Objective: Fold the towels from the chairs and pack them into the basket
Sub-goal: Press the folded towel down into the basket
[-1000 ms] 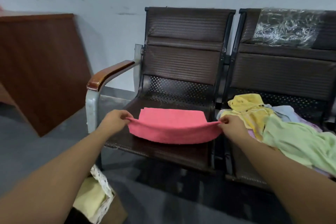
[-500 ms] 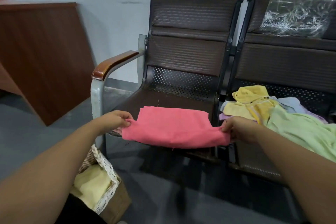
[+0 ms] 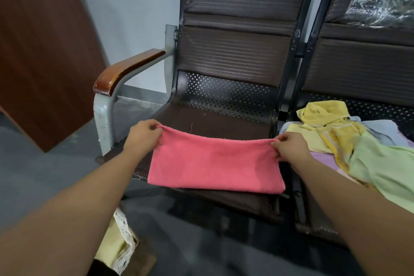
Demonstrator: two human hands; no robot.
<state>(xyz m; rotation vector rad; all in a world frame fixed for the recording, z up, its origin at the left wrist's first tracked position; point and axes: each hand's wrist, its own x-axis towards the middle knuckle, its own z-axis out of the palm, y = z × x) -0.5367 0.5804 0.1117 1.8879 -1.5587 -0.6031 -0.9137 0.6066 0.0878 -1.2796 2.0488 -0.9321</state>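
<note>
pinching the pink towel [image 3: 215, 163] at its top corners, our left hand [image 3: 143, 135] and right hand [image 3: 289, 149] feel it soft, light, floppy; corners suit.

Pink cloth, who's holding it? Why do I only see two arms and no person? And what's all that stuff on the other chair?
There is no machine here, just a person. The camera sits on the person's head and looks down, so you see only their arms, as if through their eyes. The left hand and the right hand each pinch a top corner of the pink towel. Its lower edge rests on the seat of the brown chair. On the next chair, to the right, lies a loose pile of towels, yellow, green, blue and purple, not yet folded. Down at the bottom left, on the floor, is a basket with a lace edge and a yellow cloth already inside. The folded towels go in there.
</note>
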